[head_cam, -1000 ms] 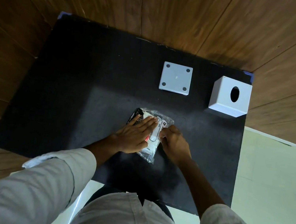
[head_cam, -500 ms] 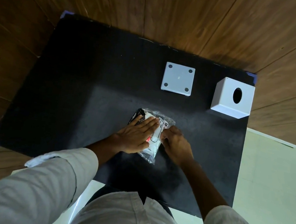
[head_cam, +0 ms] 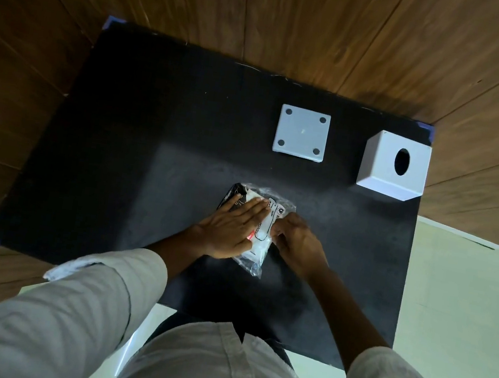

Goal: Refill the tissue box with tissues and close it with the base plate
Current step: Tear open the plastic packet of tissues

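On a black mat covering the counter, a person works at a plastic-wrapped tissue pack lying near the front edge. The left hand lies flat on the wrapper, fingers straight and spread, apparently pinning the pack so it cannot slide. The right hand curls at the pack's right edge with fingertips closed on the film, seemingly to pull the wrapper open; the exact pinch is hidden behind the knuckles. A loose tail of clear film trails toward the person.

Beyond the hands, the square base plate lies flat with four round pads facing up, well apart from the pack. To its right, near the mat's far corner, stands the white tissue box, its oval opening facing up and its open underside presumably down on the mat. Nothing lies between the pack and either piece. Judging by this, refilling has not yet begun: the box must first be turned over.
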